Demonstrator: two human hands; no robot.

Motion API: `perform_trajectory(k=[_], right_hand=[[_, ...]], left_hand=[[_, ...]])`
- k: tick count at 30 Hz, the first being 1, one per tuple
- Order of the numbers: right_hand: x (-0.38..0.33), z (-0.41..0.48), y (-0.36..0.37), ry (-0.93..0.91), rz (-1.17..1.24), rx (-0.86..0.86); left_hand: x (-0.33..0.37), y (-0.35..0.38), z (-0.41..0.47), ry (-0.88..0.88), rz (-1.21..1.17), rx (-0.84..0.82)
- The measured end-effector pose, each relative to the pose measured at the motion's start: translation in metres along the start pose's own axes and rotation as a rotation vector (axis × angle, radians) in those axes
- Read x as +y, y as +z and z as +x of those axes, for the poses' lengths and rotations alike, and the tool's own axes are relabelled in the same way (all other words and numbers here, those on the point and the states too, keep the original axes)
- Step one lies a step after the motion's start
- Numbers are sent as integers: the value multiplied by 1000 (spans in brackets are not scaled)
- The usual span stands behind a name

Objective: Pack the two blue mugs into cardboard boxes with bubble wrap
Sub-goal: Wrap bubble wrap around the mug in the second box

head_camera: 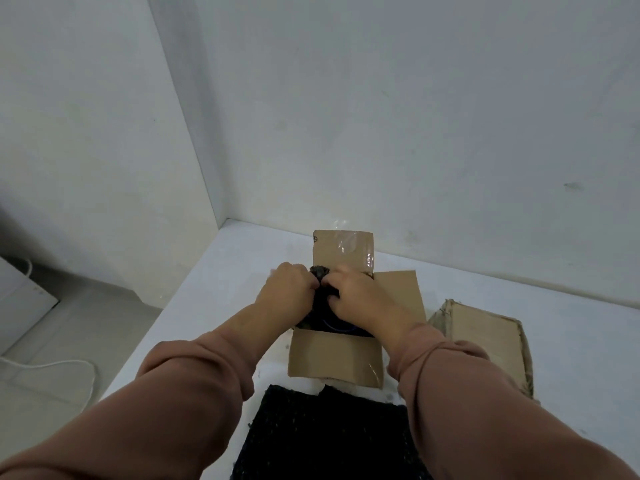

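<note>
Boxes (334, 355) (485, 337) 2; hands (287, 292) (356, 296) apparently grip wrap (320, 271).

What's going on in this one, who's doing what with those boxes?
A person is working over an open cardboard box on the white table. The left hand and right hand both pinch a dark wrapped bundle at the box's mouth. A thin blue edge shows beneath it, probably a mug. A second cardboard box sits to the right with its flaps down, and a loose sheet of black bubble wrap lies nearer the person.
</note>
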State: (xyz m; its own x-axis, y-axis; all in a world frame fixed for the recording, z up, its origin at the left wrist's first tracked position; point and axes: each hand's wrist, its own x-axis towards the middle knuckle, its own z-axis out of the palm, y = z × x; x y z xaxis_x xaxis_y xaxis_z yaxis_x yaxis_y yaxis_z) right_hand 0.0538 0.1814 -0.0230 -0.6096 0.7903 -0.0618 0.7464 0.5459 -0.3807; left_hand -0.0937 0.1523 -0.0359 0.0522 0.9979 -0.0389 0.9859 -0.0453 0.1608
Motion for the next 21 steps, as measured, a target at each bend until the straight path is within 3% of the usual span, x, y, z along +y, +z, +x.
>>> perform_trajectory(k=[7,14,17,19,21], right_hand=[[2,6,14,6,-84,-93],[-7,17,23,10,-292,-76],[-1,16,21,45,-175,-107],[7,12,17,93,47,-10],[9,8,17,97,113,117]], left_hand=[[-2,-3,1,-137,-414,16],[5,-4,13,-258,-271,-94],[9,0,13,-281,-271,-70],[9,1,15,-273,-259,-76],[7,2,16,-259,-260,-77]])
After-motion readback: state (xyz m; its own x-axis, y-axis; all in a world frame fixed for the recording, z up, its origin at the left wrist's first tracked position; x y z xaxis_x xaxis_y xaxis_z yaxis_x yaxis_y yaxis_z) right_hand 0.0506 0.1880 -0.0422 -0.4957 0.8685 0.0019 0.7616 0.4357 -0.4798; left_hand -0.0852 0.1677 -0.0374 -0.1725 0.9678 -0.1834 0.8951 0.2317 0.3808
